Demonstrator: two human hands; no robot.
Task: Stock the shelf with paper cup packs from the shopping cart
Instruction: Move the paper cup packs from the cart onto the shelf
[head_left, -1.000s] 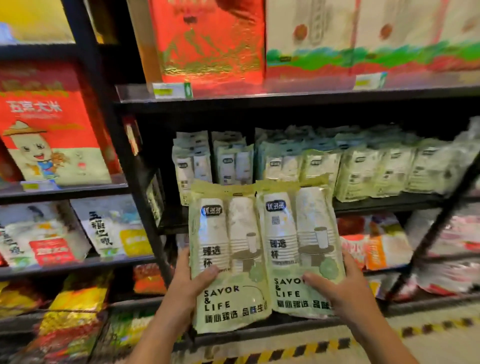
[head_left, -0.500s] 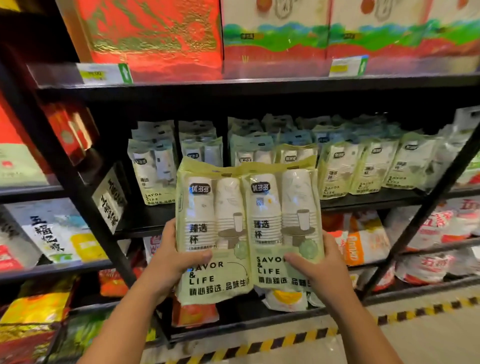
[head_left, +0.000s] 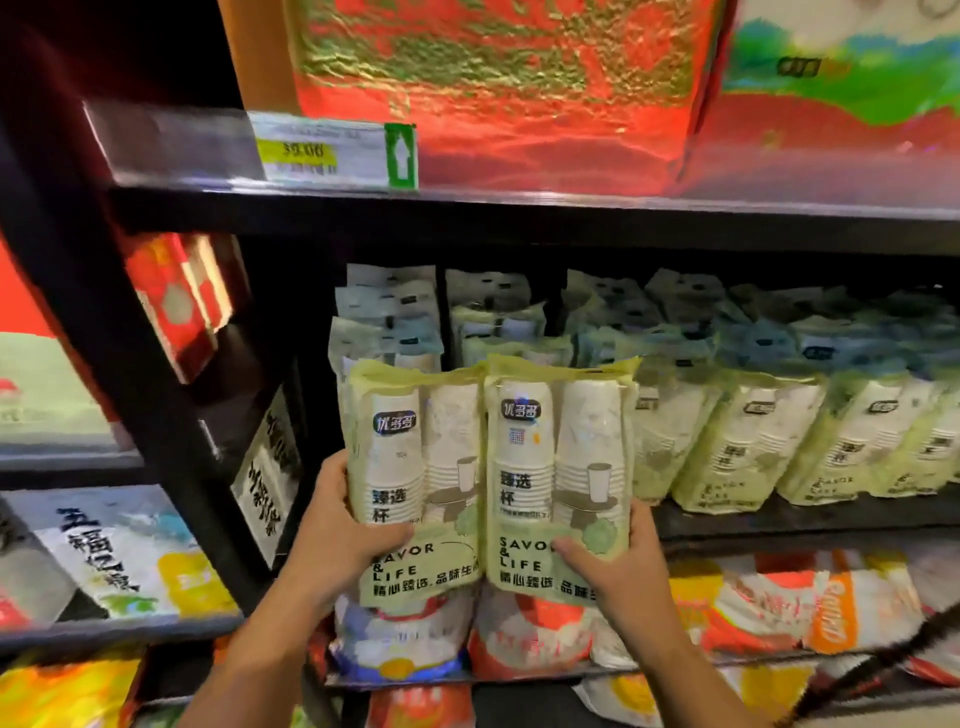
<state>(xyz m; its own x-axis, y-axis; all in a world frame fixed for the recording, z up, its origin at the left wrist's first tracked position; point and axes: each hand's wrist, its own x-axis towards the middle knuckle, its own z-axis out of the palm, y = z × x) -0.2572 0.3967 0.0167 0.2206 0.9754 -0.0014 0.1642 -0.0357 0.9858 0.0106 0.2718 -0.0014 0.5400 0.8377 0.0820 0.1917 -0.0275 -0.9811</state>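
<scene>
Black shelf (head_left: 779, 525) carries stocked packs (head_left: 748, 447). Left hand (head_left: 332, 540) clutches the left pack (head_left: 415, 467), right hand (head_left: 618, 566) the right pack (head_left: 558, 457), two side by side.

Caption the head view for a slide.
Left hand grips the left cup pack, right hand the right cup pack, side by side before stocked packs on the shelf.

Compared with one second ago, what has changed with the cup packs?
The left pack and right pack rose toward the cup shelf, now in front of its stocked row. Unchanged: left hand grips the left pack, right hand the right, side by side, upright.
</scene>
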